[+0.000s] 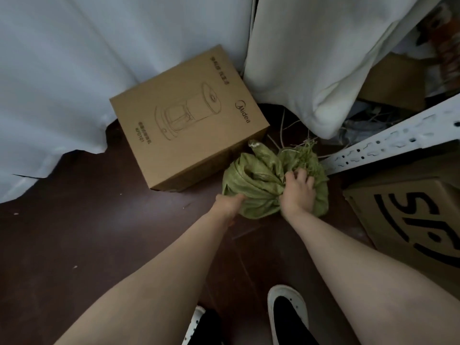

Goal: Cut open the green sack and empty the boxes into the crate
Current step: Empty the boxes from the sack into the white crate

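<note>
Right hand (297,192) clutches the green sack (258,175) at its bunched neck — left hand (229,202) grips its near-left edge — sack on the floor (99,232) straight ahead, just beside the cardboard box (189,115)

One green sack (258,180), two hands (229,202) (297,192), three cardboard boxes (189,115) (410,220) (393,83), two shoes (196,322) (286,295).

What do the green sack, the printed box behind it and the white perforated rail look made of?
The green sack: probably woven plastic fabric, matte; frayed threads at its gathered neck. The printed box: brown cardboard, matte, with line-printed artwork. The white perforated rail: likely painted metal; punched slots along a stiff straight edge.
</note>
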